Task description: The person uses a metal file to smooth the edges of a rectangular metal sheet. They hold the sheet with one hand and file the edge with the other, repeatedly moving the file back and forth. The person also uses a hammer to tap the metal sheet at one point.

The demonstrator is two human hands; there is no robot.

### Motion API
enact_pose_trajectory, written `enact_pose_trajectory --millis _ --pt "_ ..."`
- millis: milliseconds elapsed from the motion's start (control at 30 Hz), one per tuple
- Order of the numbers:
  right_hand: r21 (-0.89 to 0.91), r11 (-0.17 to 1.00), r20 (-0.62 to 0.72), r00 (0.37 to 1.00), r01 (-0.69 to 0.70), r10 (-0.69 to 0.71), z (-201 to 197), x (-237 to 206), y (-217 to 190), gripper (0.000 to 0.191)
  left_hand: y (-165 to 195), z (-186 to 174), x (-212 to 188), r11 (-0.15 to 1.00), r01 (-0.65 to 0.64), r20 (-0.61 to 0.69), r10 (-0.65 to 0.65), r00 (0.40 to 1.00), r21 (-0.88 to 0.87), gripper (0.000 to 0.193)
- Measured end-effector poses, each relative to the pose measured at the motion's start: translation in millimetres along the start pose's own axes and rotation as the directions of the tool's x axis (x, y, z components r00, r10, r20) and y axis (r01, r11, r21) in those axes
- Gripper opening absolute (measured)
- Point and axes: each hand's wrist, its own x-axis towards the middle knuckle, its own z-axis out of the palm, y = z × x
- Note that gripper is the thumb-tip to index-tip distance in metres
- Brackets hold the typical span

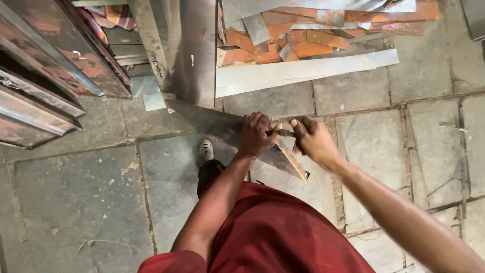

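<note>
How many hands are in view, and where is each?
2. The left hand grips the upper edge of a sheet-metal piece standing on the stone floor. The right hand, just beside it, holds a small tool against that edge. No others visible.

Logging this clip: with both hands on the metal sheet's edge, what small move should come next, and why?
Probably steady the metal sheet with the left hand before working further: the right hand holds a small tool at its upper edge, and the sheet tilts off the stone floor.

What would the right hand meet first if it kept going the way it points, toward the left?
Probably the left hand: the right hand points at it across a small dark tool they share above the metal sheet. Depth is unclear.
</note>
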Motion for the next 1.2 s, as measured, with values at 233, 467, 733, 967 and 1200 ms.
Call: enact_pose_trajectory --millis 233,467,733,967,1200 --pt "-0.702 -0.077 0.204 0.096 0.708 -0.974 -46.4 7.7 8.6 0.049 -5.1 -7.0 13.8 1.000 0.019 -0.034 -0.019 0.999 0.000 0.033" --pt "-0.043 0.991 -0.081 0.988 0.128 -0.132 -2.3 11.6 4.6 0.045 -0.1 -5.9 7.0 0.999 0.047 0.016 -0.047 0.999 -0.001 0.033" --pt "-0.606 0.430 0.177 0.640 0.669 -0.747 -24.3 22.5 20.0 0.044 -4.6 -4.7 13.4 0.999 0.020 -0.001 -0.020 1.000 0.034 0.034" --pt "-0.383 0.791 -0.002 0.856 0.477 -0.517 -19.7 11.2 2.3 0.066 -6.1 -6.1 12.5 1.000 0.002 -0.033 -0.001 0.999 0.029 0.034" --pt "-0.466 0.725 -0.037 0.807 0.507 -0.589 -20.2 18.5 -10.9 0.049 -6.9 -11.6 29.5 0.998 0.061 -0.038 -0.061 0.997 -0.008 0.035"
